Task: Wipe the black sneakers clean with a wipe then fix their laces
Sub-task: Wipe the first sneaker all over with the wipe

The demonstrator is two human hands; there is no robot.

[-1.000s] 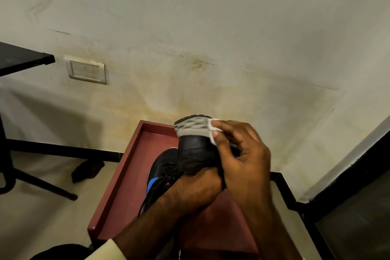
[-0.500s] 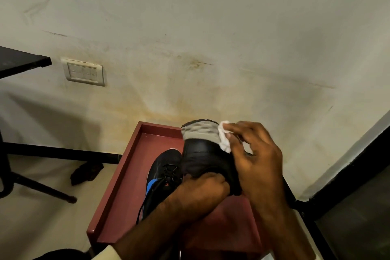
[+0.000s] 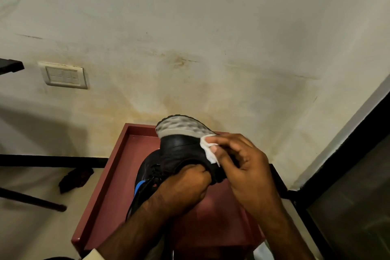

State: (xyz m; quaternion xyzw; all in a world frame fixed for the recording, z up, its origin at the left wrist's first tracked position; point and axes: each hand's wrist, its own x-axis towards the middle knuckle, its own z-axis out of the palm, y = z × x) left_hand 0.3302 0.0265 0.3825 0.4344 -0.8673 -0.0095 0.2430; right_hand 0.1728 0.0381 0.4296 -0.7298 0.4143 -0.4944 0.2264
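Observation:
My left hand (image 3: 183, 188) grips a black sneaker (image 3: 181, 150) from below and holds it upside down above the red tray (image 3: 109, 177), its grey sole facing the wall. My right hand (image 3: 242, 164) pinches a crumpled white wipe (image 3: 207, 149) between thumb and fingers against the sneaker's right side, just under the sole edge. A second black sneaker (image 3: 145, 177) with a blue accent and black laces lies in the tray, mostly hidden behind my left hand and forearm.
A stained cream wall with a white switch plate (image 3: 64, 77) stands right behind the tray. A dark rag (image 3: 75, 178) lies on the floor at left near a black table leg (image 3: 31, 199). A black-framed glass panel (image 3: 348, 207) is at right.
The wipe has slid from the sole's edge down along the sneaker's right side. The sneaker has tilted a little and my right hand has moved right and lower.

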